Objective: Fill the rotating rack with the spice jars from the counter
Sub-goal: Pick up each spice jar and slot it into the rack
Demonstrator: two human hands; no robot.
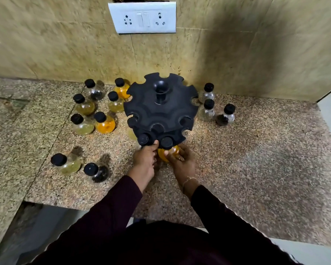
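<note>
While the left hand [144, 158] grips the rack [160, 109], the right hand [182, 159] clasps an upright orange jar [169, 153], cap up.

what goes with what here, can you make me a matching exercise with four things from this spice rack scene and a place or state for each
Things:
1. right hand
2. left hand
3. socket panel
4. jar with dark seeds

Places or states:
A. on the wall above the rack
B. standing on the counter, to the right of the rack
C. at the near edge of the rack, beside a black cap
D. holding the orange jar under the rack's near edge

Pairs: 1-D, 2-C, 3-A, 4-B
</note>
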